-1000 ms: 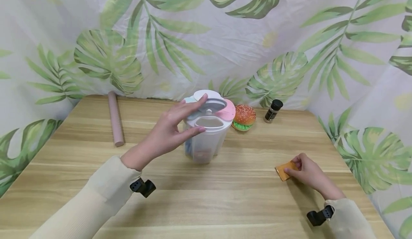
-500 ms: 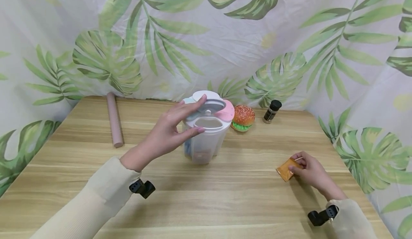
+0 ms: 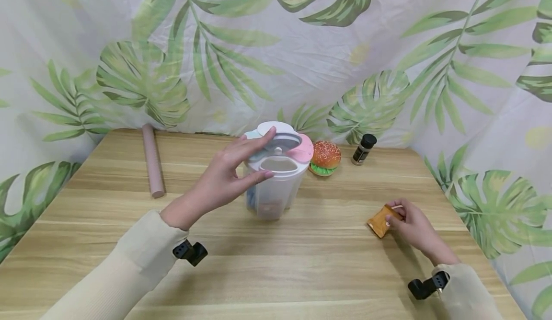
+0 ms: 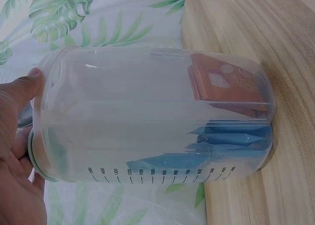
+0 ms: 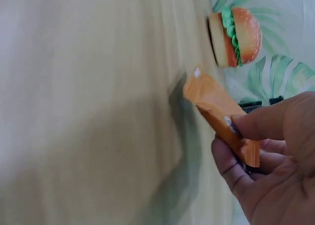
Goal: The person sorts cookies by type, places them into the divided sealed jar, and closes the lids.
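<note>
A tall translucent storage container (image 3: pixel 276 190) stands mid-table, its lid divided into coloured flaps. The nearest flap, a grey one (image 3: pixel 282 142), is raised over an oval opening. My left hand (image 3: pixel 215 181) holds the lid from the left, thumb at the front rim and index finger along the raised flap. Through the wall in the left wrist view, orange-brown packets (image 4: pixel 226 82) and blue packets (image 4: pixel 231 139) show inside. Over the table at right, my right hand (image 3: pixel 409 224) pinches a small orange snack packet (image 3: pixel 379 220) between thumb and fingers; its far end sticks out (image 5: pixel 204 89).
A toy hamburger (image 3: pixel 325 158) sits just behind the container, to its right. Farther right is a black-capped seasoning jar (image 3: pixel 364 149). A pinkish rod (image 3: pixel 153 162) lies on the left of the wooden table (image 3: pixel 276 272). A leaf-patterned cloth (image 3: pixel 241 47) hangs behind.
The orange packet has risen and tilted in my right hand, which has shifted slightly up and left. My left hand stays at the container lid.
</note>
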The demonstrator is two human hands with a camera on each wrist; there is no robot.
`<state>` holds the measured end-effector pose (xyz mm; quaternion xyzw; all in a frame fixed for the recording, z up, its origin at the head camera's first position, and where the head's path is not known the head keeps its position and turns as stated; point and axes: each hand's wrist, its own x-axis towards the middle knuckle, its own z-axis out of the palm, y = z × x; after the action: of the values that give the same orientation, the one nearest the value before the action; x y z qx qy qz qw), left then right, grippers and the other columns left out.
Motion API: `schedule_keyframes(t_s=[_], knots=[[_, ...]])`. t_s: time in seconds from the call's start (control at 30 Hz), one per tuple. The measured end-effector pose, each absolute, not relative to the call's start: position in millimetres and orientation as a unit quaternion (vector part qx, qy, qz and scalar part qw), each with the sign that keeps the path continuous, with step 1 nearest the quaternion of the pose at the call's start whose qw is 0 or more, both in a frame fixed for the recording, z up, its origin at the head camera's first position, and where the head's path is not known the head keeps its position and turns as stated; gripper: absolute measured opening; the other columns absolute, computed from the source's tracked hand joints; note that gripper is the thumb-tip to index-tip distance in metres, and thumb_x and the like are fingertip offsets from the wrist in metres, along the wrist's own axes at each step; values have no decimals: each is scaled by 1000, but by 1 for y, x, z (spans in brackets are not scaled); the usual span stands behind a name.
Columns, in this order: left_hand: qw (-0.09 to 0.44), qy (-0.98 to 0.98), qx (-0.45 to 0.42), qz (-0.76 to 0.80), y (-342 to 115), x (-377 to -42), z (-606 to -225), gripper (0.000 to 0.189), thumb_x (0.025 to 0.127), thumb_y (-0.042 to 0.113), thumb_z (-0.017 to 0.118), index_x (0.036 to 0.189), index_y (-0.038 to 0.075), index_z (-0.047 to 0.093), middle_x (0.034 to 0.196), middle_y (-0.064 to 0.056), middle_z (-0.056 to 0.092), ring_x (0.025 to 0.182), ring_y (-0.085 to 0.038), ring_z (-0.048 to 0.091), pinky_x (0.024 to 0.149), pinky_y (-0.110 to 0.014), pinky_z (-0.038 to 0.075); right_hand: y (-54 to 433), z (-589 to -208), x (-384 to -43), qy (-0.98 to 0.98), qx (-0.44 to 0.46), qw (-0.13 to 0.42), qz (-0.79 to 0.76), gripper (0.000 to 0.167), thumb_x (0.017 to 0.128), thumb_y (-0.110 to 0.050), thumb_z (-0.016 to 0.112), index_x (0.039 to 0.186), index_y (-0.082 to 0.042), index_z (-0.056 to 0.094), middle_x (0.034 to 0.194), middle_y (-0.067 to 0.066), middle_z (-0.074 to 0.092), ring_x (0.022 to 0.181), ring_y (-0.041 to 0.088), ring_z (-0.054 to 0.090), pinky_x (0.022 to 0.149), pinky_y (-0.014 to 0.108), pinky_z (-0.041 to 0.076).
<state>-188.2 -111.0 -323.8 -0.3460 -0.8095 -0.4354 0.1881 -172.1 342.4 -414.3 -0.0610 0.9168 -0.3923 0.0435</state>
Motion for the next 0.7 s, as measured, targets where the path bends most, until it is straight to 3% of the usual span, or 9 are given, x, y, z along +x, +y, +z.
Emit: schedule_keyframes(t_s=[0.2, 0.47, 0.7], knots=[[191, -806, -346, -440, -111, -189, -325, 77, 87, 9, 85, 156, 8, 50, 145, -11, 67, 138, -32, 61, 132, -59, 23, 317, -393, -185, 900, -87, 18, -427, 33, 106, 0, 56, 134, 15, 46, 130, 39, 62, 94, -12, 60, 79, 14, 58], [187, -811, -343, -437, -110, -188, -324, 78, 88, 12, 85, 157, 12, 49, 147, -7, 66, 140, -29, 59, 132, -58, 22, 267, -344, -200, 870, -181, -64, -453, 28, 103, 7, 57, 128, 18, 50, 120, 37, 64, 94, -10, 60, 77, 9, 54], [184, -811, -341, -439, -111, -188, -324, 79, 88, 12, 85, 158, 13, 48, 147, -8, 66, 141, -29, 58, 133, -58, 21, 224, -296, -201, 866, -260, -86, -419, 26, 103, 4, 59, 127, 13, 53, 121, 30, 67, 93, -5, 61, 78, 10, 53]])
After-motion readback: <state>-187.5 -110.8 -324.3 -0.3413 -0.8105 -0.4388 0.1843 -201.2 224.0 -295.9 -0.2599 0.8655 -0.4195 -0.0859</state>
